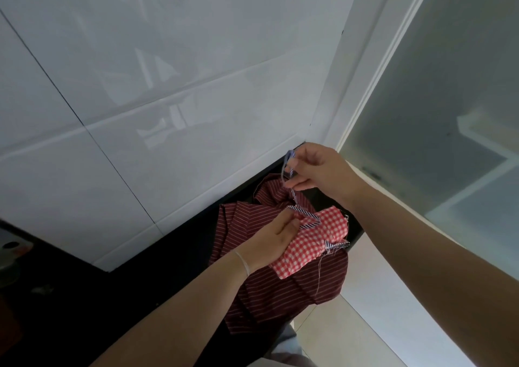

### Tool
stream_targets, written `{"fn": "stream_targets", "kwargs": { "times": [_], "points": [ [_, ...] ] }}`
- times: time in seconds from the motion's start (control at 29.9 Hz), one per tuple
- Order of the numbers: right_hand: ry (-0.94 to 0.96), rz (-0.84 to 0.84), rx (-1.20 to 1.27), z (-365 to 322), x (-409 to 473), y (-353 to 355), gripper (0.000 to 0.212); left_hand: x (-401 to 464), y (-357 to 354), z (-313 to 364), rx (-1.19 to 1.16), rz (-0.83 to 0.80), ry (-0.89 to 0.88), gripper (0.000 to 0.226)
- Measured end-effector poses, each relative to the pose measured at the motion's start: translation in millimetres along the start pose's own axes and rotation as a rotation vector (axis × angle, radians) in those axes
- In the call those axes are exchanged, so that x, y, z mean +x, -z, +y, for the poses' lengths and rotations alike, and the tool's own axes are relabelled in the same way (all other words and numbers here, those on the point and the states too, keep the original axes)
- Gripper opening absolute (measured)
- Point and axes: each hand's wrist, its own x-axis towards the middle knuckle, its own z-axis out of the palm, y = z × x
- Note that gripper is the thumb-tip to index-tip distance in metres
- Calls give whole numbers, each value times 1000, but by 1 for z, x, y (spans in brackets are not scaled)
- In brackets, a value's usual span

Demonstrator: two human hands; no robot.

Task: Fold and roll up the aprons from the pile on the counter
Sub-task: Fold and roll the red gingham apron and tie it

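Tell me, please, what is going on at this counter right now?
A person is bundling up a red gingham apron. The left hand grips the rolled bundle, while the right hand pinches its blue striped tie and holds it up above the bundle. Under the bundle, a dark red striped apron lies crumpled on the black counter, not yet folded.

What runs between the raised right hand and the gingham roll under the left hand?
In the head view, a blue-and-white striped strap runs from the right hand down to the red gingham roll gripped by the left hand, crossing above the maroon striped apron.
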Motion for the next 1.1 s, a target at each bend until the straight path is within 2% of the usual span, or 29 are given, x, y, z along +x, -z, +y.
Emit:
{"fn": "stream_targets", "kwargs": {
  "times": [0.1, 0.2, 0.3, 0.37, 0.44, 0.47, 0.54, 0.64, 0.7, 0.77, 0.87, 0.9, 0.97, 1.04, 1.1],
  "points": [
    [89, -103, -116, -3, 0, -7, 11, 5, 0, 0, -47, 55, 7, 28],
    [98, -187, -108, -2, 2, -10, 8, 6, -2, 1, -29, 79, -15, 30],
    [75, -157, -66, -1, 3, -10, 5, 6, 0, 0, -28, 119, -28, 30],
    [54, -133, -324, 1, 5, -4, 29, 5, 4, 0, -53, 120, -16, 30],
    [-41, -248, -758, 5, 4, 5, 56, 1, 8, 3, -87, 120, -9, 30],
    [-82, -349, -935, 8, 3, 7, 56, -2, 10, 5, -91, 124, -3, 30],
    [-97, -480, -1083, 15, 2, 6, 44, -3, 13, 7, -121, 97, -4, 32],
    [-88, -419, -891, 20, 4, 7, 36, -6, 17, 4, -154, 16, -20, 33],
    [-218, -425, -564, 20, 6, 16, 35, -10, 21, 2, -163, -28, -25, 33],
    [-323, -450, -193, 23, 3, 27, 42, -14, 23, 5, -279, -55, -37, 31],
    [-311, -233, 156, 33, -4, 15, 57, -15, 24, 15, -570, 89, 51, 16],
    [-335, -172, 375, 40, -8, 1, 56, -14, 25, 12, -674, 171, 91, 13],
    [-317, -141, 665, 56, -14, -28, 36, -11, 30, 15, -955, 253, 124, 26],
    [-325, 64, 669, 73, -21, -56, 33, -6, 31, 17, -1187, 199, 68, 44],
    [-226, 310, 471, 84, -31, -79, 39, -5, 31, 11, -1317, 196, 42, 43]
  ]
}}
